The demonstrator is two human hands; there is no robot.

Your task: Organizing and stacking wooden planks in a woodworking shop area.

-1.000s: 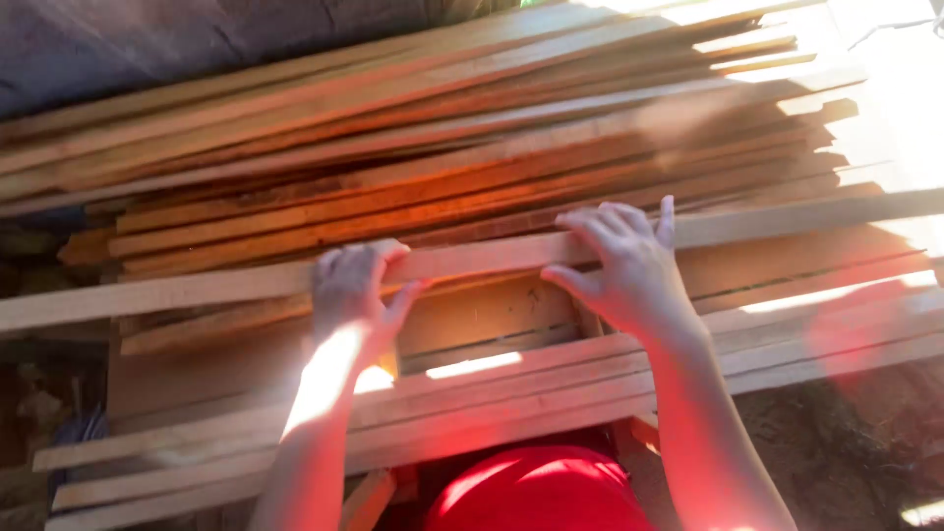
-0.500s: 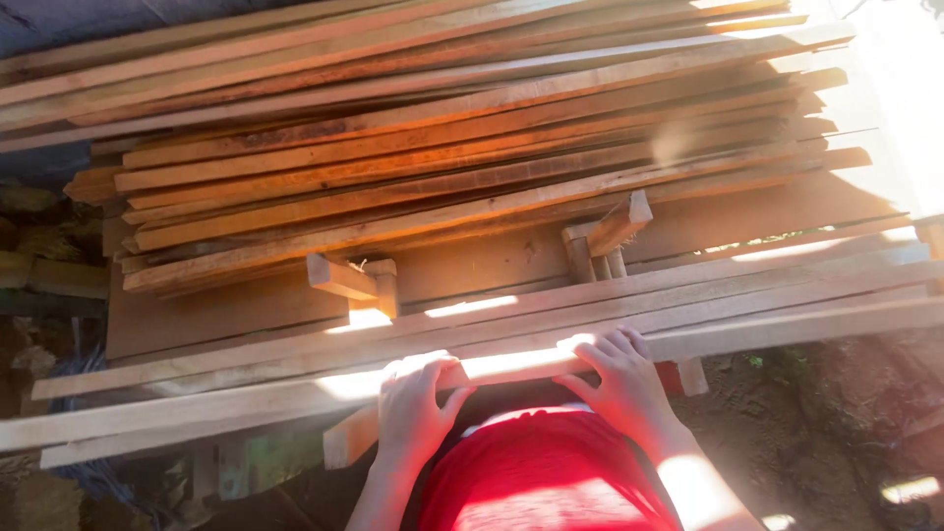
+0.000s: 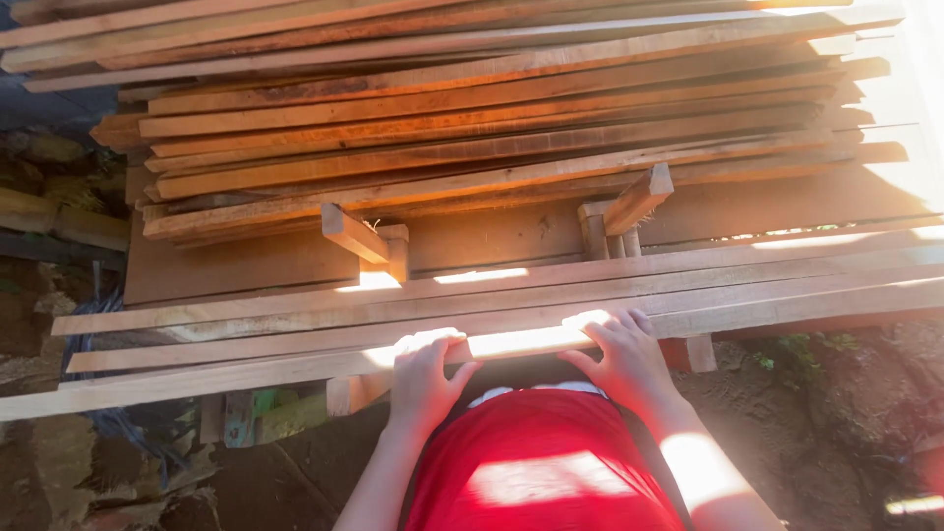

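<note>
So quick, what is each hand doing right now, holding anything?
Left hand: closed over the near edge of the long wooden plank, gripping it.
Right hand: closed on the same plank, fingers curled over its top.

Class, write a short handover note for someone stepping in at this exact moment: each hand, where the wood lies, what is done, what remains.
Left hand and right hand: both grip the long pale wooden plank at the near edge, close to the red shirt.
Wood: that plank lies nearest of several long planks on the flat board; the reddish stack of planks sits behind.
Done: plank at the near edge.
Left: hands not yet released.
</note>
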